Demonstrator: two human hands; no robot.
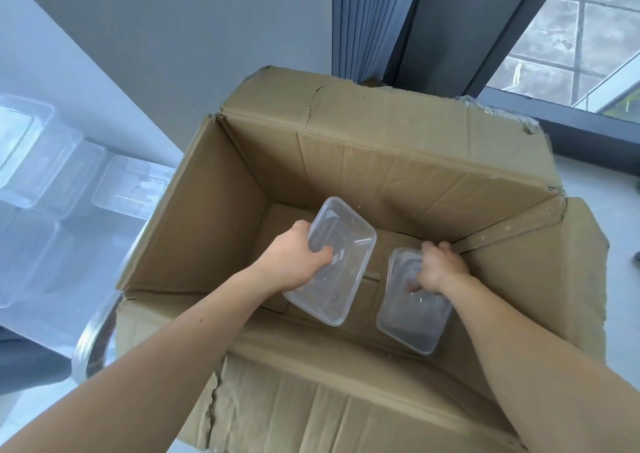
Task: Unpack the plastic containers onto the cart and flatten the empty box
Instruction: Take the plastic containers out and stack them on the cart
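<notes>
A large open cardboard box [363,162] fills the middle of the view, its flaps folded outward. Both my arms reach down inside it. My left hand [294,262] grips the left rim of a clear rectangular plastic container [343,279], thumb inside it, and the container sits tilted above the box floor. My right hand [438,269] curls over the top edge of a second clear container [412,321], fingers inside it, near the box's right wall. On the left, several clear containers [45,175] lie on the cart.
The cart's white top [41,72] runs along the left, with its shiny metal handle [93,338] beside the box's left corner. Grey curtains and a dark window frame [450,20] stand behind the box. Pale floor shows at the right.
</notes>
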